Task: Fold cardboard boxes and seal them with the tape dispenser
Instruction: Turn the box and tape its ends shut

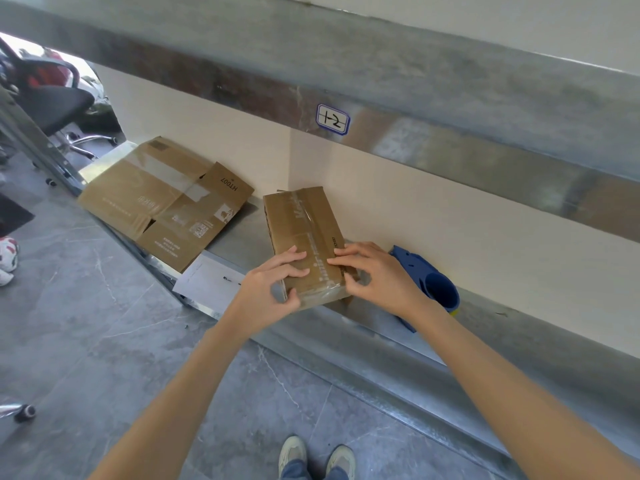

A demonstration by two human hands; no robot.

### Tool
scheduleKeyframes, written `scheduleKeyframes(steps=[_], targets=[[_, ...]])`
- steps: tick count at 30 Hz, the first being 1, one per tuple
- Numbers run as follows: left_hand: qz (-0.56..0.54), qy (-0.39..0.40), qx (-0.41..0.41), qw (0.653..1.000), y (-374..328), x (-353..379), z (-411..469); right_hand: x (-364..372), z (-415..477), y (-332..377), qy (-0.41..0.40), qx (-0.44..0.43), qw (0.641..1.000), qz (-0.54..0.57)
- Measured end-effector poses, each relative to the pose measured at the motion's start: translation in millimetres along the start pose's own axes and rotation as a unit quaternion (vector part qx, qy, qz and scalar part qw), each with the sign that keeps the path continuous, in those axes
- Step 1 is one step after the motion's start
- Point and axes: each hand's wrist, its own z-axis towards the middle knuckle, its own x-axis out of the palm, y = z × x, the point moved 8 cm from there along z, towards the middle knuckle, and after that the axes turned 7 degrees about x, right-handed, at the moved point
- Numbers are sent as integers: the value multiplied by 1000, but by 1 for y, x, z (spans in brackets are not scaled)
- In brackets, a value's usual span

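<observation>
Two bare forearms, the left forearm (173,393) at 7 o'clock and the right forearm (502,386) at 4 o'clock, are uncovered from the frame edge to the wrists. The left hand (273,285) and right hand (374,275) are ungloved, with short, plain nails. At 6 o'clock, low between the arms, are the toes of pale cream trainers (292,452) with rounded, slightly grubby caps and stitched panels. Hems of blue denim trousers (294,474) cover their laces

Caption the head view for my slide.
Left hand and right hand hold a taped cardboard box on a metal shelf, blue tape dispenser alongside.
</observation>
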Motion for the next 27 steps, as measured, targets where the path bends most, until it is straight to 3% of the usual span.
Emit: scheduleKeyframes(steps=[6, 12, 20, 27], targets=[[5, 15, -23, 1000, 2, -2, 1, -1, 0, -1, 46, 9, 999, 5], [3, -1, -24, 1000, 3, -1, 1, -4, 8, -3, 33, 22, 999, 34], [-18, 52, -49, 997, 3, -1, 3, -4, -4, -2, 160, 12, 987, -18], [-4, 58, -43, 997, 0, -1, 2, -7, -1, 0, 138, -10, 990, -21]])
